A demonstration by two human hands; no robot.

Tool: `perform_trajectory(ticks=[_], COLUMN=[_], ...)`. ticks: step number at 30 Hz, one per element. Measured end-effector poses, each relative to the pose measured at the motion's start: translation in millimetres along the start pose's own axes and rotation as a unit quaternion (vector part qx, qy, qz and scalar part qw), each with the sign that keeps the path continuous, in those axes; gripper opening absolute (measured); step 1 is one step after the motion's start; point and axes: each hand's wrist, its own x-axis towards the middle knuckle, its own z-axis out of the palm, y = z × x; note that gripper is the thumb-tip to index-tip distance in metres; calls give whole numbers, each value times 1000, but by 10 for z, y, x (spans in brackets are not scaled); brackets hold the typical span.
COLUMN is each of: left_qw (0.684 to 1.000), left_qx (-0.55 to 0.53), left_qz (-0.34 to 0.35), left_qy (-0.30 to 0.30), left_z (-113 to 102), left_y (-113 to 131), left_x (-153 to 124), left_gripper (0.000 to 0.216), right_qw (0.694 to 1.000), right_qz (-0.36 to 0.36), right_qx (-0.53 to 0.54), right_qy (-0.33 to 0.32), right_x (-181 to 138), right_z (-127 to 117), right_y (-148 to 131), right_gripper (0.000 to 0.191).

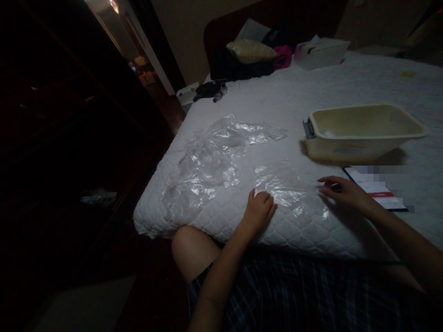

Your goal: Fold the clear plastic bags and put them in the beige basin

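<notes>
A crumpled clear plastic bag lies on the white quilted bed in front of me. My left hand rests at its left edge, fingers curled down onto the film. On the other side, my right hand is raised a little over the bed, thumb and fingers drawn together where the film reaches its fingertips. The exact contact there is too dim to be sure of. A larger heap of clear plastic bags spreads to the left, with neither hand on it.
A cream plastic bin with a grey handle stands at the right. Beneath it lies a partly blurred flat dark-edged item. Farther back are a white box, a pillow and a magenta roll. The bed's edge drops off at left.
</notes>
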Motion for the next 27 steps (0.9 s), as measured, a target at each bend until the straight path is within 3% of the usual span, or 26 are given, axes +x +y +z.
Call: perform_trajectory(ticks=[3,7,12,18,27], left_qw=[1000,999,999,999,999], left_qx=[10,24,18,17,27], left_qz=[24,39,40,37,35], left_qy=[4,3,15,3,-7], left_z=[26,38,-8,-7,42], left_y=[42,86,79,-1,-5], left_x=[-9,-14,-1,1,-3], left_gripper=[25,28,35,36,39], right_qw=[993,957,956,942,941], right_qz=[-26,-105,-190,-167,-138], right_qx=[-103,-238,-210,-287,-301], right_qy=[54,131,82,55,69], right_x=[5,-87,-185,-218,-210], right_z=[-21,39,279,493,582], right_y=[-17,-161,-365,-475,-431], right_gripper=[36,34,36,32,31])
